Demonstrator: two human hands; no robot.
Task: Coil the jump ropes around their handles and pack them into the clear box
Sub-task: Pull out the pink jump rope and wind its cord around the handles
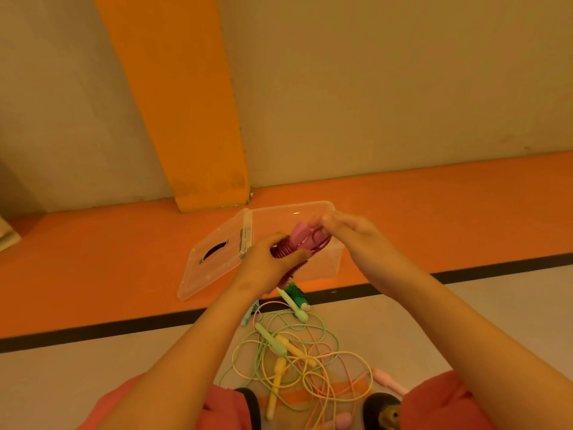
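My left hand [273,259] grips a dark pink jump rope [299,240] by its handles, with rope coiled round them. My right hand [350,231] pinches the loose end of that rope at the handle tops. Both hands hover over the clear box [328,265], which stands open on the orange floor with its lid [214,259] flipped out to the left. Below the hands, a green coiled jump rope [296,294] lies by the black line. Closer to me lies a tangle of green, yellow and pink jump ropes [297,352].
An orange pillar [192,119] and a beige wall rise behind the box. A black floor line [124,324] separates orange flooring from grey flooring. My knees in red cloth [440,401] frame the tangle at the bottom. A pale blue handle [249,313] peeks out under my left forearm.
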